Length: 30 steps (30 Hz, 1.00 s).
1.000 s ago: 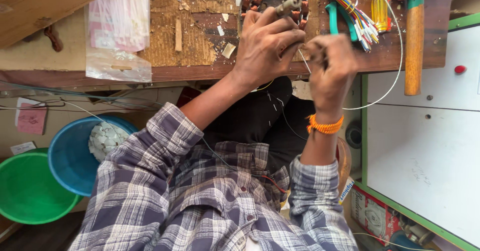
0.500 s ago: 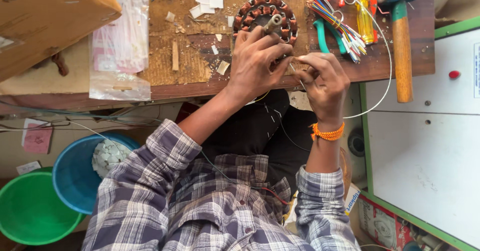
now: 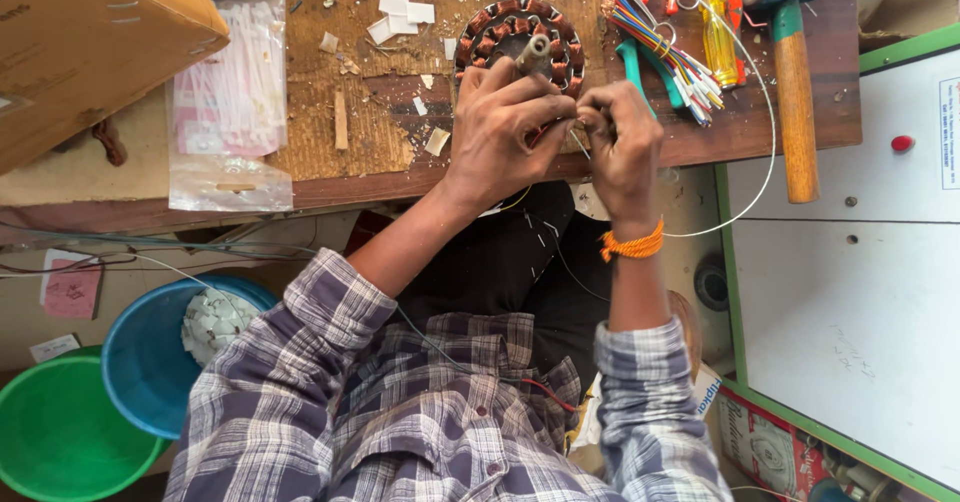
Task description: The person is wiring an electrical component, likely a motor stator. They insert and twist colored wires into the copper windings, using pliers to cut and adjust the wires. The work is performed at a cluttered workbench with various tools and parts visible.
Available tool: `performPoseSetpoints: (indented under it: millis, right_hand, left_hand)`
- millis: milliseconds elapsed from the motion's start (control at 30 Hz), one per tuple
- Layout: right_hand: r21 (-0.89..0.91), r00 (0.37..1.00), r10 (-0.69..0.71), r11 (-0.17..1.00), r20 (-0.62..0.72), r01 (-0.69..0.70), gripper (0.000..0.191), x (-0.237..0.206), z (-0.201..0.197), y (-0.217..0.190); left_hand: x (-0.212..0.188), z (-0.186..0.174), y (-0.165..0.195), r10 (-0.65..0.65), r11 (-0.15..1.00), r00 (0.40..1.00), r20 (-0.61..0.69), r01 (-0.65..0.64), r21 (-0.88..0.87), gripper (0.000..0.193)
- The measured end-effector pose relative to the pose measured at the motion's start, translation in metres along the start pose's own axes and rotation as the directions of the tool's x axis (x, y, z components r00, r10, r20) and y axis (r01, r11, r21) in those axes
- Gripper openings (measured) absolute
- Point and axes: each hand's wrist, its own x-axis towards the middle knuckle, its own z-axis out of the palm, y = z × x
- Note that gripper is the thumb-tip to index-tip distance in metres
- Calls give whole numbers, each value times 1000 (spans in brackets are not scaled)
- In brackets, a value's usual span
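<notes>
Wooden bench (image 3: 330, 152), seen from above: both hands work at a copper-wound stator (image 3: 520, 37).

Head view: left hand (image 3: 505, 127) lies closed over the stator's near rim, steadying it; right hand (image 3: 622, 142) pinches a thin wire (image 3: 745, 177) just beside it. Hammer (image 3: 795, 102) and coloured leads (image 3: 665, 52) lie to the right. Step, as I judge it: dressing a winding wire. Next calls for a firm hold and gentle tension.

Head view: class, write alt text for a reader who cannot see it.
Two hands, left hand and right hand, work at the edge of a round copper-wound motor stator on a wooden workbench. A hammer, bundled coloured wires and paper scraps lie around.
</notes>
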Motion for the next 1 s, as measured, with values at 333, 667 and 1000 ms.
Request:
performPoseSetpoints:
  millis: [333, 667, 1000]
  right_hand:
    - [-220, 989, -123, 970, -84, 101, 19, -1, -7, -12]
    - [406, 965, 261, 885, -31, -227, 15, -16, -7, -7]
    - [513, 866, 478, 786, -148, -346, 18, -39, 18, -37]
  left_hand:
    - [2, 0, -1, 16, 999, 1000, -12, -15, 32, 15]
    - [5, -4, 0, -63, 998, 998, -24, 63, -23, 12]
    - [4, -2, 4, -76, 996, 996, -37, 74, -54, 11]
